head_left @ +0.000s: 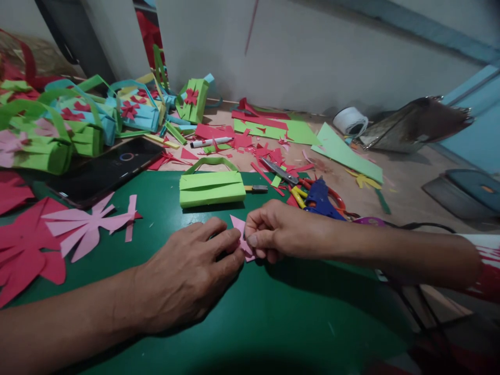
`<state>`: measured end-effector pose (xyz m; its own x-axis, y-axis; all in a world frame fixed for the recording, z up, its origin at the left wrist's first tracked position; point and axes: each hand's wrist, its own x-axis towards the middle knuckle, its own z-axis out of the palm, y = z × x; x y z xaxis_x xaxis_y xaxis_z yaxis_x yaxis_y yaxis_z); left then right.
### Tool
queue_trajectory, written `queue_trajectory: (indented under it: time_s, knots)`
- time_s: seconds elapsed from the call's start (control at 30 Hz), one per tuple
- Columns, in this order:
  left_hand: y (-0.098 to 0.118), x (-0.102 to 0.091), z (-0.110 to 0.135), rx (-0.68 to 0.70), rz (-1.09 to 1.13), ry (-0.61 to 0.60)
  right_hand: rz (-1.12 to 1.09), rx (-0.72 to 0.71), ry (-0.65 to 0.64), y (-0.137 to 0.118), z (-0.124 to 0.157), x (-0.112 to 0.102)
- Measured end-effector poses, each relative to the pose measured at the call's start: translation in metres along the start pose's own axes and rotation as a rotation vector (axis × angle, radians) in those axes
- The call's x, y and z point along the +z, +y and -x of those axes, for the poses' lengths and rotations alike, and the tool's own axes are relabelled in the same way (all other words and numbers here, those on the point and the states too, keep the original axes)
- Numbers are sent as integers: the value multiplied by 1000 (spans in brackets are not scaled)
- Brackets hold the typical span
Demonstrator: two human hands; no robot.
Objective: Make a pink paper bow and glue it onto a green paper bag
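Note:
My left hand (191,271) and my right hand (275,232) meet over a dark green sheet (250,317) on the table. Both pinch a small pink paper piece (239,229) between thumb and fingers, and most of it is hidden under them. Just behind the hands lies a light green folded paper basket (211,187) with a looped handle. A pink cut-out flower (88,224) lies flat to the left.
Red paper flowers (27,250) lie at the left edge, beside a black phone (103,169). Finished green and blue paper baskets (78,117) crowd the back left. Scissors (281,172), a blue glue gun (320,198), a white marker (211,141), a tape roll (351,121) and scraps lie behind.

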<state>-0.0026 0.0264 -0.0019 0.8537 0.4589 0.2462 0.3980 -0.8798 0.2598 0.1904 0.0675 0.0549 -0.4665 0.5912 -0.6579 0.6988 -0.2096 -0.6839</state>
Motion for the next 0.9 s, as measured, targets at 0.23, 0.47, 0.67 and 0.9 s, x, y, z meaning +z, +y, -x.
queue_trajectory:
  time_s: [0.23, 0.47, 0.67, 0.9]
  knots:
    - [0, 0, 1, 3, -21, -10, 396, -94, 44, -2, 3, -4]
    - [0, 0, 1, 11, -28, 1, 683, -74, 68, -16, 7, -5]
    - [-1, 1, 2, 13, -38, 1, 786, 1, 20, -26, 4, -6]
    - [-1, 1, 0, 18, -35, 2, 812, -10, 23, -27, 4, -6]
